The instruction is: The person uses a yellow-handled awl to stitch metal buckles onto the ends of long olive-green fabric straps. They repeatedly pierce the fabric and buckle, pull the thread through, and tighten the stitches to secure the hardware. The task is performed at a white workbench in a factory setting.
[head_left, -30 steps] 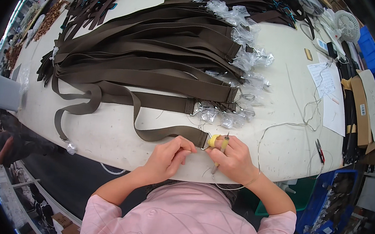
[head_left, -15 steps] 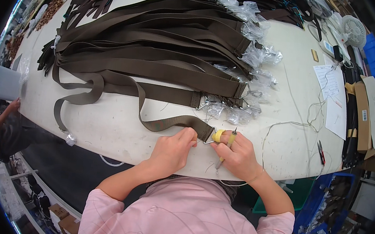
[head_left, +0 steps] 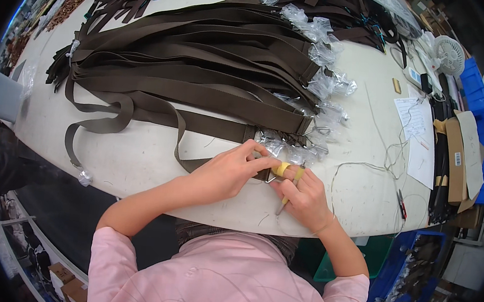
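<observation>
A dark brown webbing strap (head_left: pixel 193 164) runs in a loop toward the table's front, its end at a metal wire ring (head_left: pixel 271 180). My left hand (head_left: pixel 226 170) reaches over that strap end, thumb and forefinger brought together beside my right fingers. What they pinch is too small to make out. In my right hand (head_left: pixel 307 200) is a slim yellow pen-like tool (head_left: pixel 289 195), held slanted with its tip pointing away from me. Yellow tape (head_left: pixel 281 169) wraps one right finger, which is close to the ring.
A large bundle of brown straps (head_left: pixel 204 61) covers the table's middle, with clear plastic wrapping (head_left: pixel 322 51) on the right ends. Papers (head_left: pixel 415 117), red-handled snips (head_left: pixel 402 205), loose cords (head_left: pixel 362 163) and a small white fan (head_left: pixel 449 54) are at the right.
My left hand has moved right and up, over the strap end beside my right fingers. My right hand keeps the pen-like tool near the ring. The view has shifted slightly.
</observation>
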A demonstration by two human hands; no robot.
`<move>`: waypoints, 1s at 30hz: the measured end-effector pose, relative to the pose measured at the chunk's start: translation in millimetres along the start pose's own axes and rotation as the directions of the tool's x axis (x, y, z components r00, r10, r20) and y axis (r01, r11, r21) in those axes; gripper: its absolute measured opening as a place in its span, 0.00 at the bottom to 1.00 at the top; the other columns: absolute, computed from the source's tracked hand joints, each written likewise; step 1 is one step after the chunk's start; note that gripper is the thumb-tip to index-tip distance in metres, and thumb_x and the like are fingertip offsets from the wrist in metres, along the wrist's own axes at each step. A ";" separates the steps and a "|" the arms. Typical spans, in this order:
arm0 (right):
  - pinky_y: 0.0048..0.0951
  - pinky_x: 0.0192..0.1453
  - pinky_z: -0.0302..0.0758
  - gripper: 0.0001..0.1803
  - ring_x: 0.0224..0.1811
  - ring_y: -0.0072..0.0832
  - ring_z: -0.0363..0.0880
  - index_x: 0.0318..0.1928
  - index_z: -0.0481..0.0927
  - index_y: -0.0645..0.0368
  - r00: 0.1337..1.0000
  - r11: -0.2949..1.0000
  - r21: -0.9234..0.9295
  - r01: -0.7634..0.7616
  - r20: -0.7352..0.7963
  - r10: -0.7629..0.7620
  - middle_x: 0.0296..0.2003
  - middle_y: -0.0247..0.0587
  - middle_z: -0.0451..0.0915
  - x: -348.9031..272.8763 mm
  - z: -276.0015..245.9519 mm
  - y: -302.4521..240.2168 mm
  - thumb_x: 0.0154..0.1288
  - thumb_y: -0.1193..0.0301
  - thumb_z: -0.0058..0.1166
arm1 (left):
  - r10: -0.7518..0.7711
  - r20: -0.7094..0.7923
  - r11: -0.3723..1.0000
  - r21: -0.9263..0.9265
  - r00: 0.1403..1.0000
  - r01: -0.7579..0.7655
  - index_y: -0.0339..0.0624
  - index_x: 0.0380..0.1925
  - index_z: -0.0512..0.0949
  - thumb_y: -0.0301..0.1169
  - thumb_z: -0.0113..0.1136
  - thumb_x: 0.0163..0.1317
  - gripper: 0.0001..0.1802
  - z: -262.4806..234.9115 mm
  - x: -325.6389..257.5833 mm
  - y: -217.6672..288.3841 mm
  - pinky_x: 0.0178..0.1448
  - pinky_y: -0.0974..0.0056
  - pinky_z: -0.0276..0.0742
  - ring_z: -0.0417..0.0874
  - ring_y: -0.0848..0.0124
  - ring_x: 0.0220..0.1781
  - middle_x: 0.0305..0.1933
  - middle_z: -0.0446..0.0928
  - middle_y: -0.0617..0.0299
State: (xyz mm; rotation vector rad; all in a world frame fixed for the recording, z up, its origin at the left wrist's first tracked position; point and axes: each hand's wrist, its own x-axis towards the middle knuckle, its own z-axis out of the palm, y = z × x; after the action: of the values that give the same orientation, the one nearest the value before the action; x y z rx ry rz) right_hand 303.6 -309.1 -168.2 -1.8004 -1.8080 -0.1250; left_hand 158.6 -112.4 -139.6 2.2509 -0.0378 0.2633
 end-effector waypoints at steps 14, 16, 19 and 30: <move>0.23 0.28 0.67 0.43 0.27 0.23 0.72 0.30 0.81 0.59 0.835 0.569 0.763 -0.306 -0.071 0.545 0.29 0.41 0.81 21.5 -15.0 3.0 0.82 0.39 0.22 | 0.014 0.021 0.995 -0.095 1.000 -0.012 0.38 0.39 0.82 0.23 0.66 0.64 0.05 6.4 -3.1 -31.7 0.48 0.60 0.85 0.87 0.57 0.45 0.48 0.84 0.57; 0.20 0.26 0.64 0.43 0.24 0.18 0.68 0.27 0.79 0.59 0.746 0.387 0.800 -0.458 0.109 0.657 0.25 0.37 0.79 27.3 -5.9 -3.0 0.82 0.39 0.23 | 0.013 0.010 0.991 -0.132 1.000 -0.011 0.37 0.39 0.83 0.23 0.66 0.64 0.05 4.2 -4.8 -32.2 0.49 0.59 0.85 0.87 0.57 0.45 0.47 0.86 0.56; 0.20 0.25 0.62 0.36 0.21 0.14 0.65 0.24 0.77 0.58 0.668 0.278 0.795 -0.539 0.203 0.716 0.19 0.30 0.75 29.5 7.6 -8.7 0.85 0.47 0.33 | -0.030 0.014 0.982 -0.185 0.999 0.032 0.37 0.40 0.84 0.23 0.66 0.64 0.06 2.5 -6.2 -31.9 0.50 0.59 0.84 0.88 0.56 0.45 0.45 0.87 0.55; 0.20 0.20 0.59 0.31 0.16 0.14 0.62 0.22 0.74 0.59 0.702 0.456 0.727 -0.513 0.050 0.710 0.19 0.33 0.72 34.2 19.4 -10.5 0.86 0.60 0.35 | 0.050 -0.072 0.998 -0.045 0.996 -0.054 0.40 0.44 0.85 0.26 0.64 0.64 0.09 10.6 -6.4 -31.9 0.43 0.55 0.81 0.86 0.56 0.38 0.36 0.86 0.56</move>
State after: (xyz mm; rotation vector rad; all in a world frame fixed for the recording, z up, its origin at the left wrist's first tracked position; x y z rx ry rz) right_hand 290.0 -270.9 -165.2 -1.6206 -0.7078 0.5340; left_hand 157.8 -100.5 -171.7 2.1948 -0.0645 0.3661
